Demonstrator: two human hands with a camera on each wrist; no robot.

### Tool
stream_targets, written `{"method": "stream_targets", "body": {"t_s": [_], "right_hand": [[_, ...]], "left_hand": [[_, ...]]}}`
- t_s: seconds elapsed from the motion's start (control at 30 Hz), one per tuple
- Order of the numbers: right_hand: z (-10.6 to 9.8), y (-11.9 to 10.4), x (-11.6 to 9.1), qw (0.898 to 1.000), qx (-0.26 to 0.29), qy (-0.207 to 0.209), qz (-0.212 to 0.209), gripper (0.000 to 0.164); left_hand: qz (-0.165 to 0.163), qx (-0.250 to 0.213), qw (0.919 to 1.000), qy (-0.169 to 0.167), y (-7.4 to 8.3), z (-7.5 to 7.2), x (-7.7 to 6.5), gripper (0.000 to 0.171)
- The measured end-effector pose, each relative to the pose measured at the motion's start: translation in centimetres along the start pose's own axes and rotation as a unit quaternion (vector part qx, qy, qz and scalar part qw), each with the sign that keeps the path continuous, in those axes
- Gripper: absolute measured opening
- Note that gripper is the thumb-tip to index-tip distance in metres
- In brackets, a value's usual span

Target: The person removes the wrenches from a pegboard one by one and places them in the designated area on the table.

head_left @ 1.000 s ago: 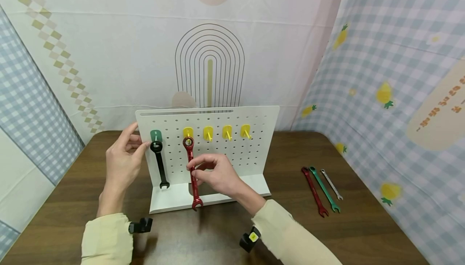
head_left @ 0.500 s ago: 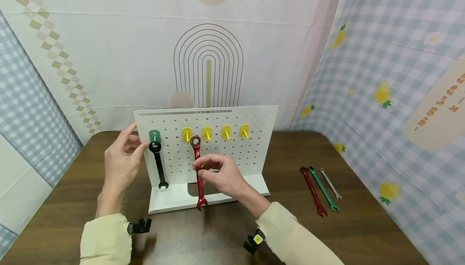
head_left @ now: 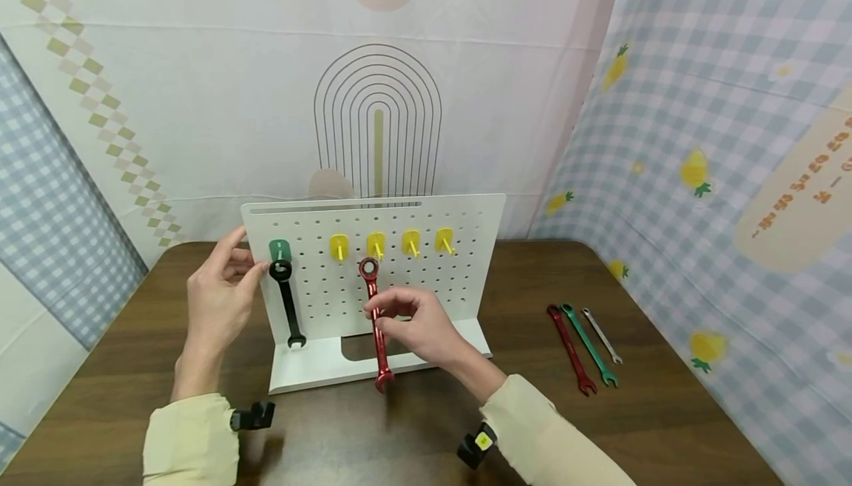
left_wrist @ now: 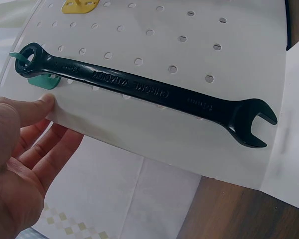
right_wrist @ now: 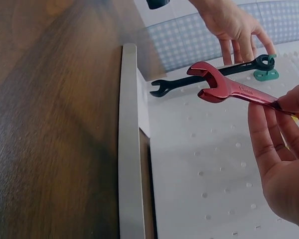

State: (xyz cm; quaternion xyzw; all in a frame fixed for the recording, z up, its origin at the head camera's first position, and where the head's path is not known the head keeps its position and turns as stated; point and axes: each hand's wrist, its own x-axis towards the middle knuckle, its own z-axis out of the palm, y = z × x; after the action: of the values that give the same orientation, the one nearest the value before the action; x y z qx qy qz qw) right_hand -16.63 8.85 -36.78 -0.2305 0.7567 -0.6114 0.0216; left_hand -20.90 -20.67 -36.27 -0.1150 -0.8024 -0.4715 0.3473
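My left hand holds the left edge of a white pegboard, thumb on the front face and fingers behind it. Beside that thumb a black combination wrench hangs by its ring end from a green hook. My right hand pinches a red combination wrench around mid-shaft, ring end up and open end down. It stands in front of the board, its ring just below the second yellow hook from the left. The first yellow hook bears nothing.
Two more yellow hooks sit farther right on the board. A red wrench, a green wrench and a small silver wrench lie on the right of the brown wooden table. Patterned cloth hangs behind.
The red wrench, held in my right hand, has moved right, from in front of the first yellow hook to below the second. My left hand keeps its hold on the board.
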Motion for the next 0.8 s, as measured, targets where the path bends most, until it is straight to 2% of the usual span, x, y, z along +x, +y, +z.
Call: {"method": "stream_targets", "body": {"t_s": [0.2, 0.43, 0.8], "right_hand": [[-0.7, 0.6, -0.3, 1.000, -0.012, -0.009, 0.004, 0.024], [-1.5, 1.3, -0.8, 0.999, -0.014, -0.030, 0.026, 0.024], [-2.8, 1.9, -1.5, 0.998, -0.006, -0.024, 0.053, 0.026]], "left_hand": [[0.000, -0.001, 1.0000, 0.002, 0.0, 0.0, 0.0, 0.062], [-0.004, -0.001, 1.0000, 0.001, 0.0, 0.0, 0.0, 0.062], [-0.001, -0.008, 1.0000, 0.001, 0.0, 0.0, 0.0, 0.063]]}}
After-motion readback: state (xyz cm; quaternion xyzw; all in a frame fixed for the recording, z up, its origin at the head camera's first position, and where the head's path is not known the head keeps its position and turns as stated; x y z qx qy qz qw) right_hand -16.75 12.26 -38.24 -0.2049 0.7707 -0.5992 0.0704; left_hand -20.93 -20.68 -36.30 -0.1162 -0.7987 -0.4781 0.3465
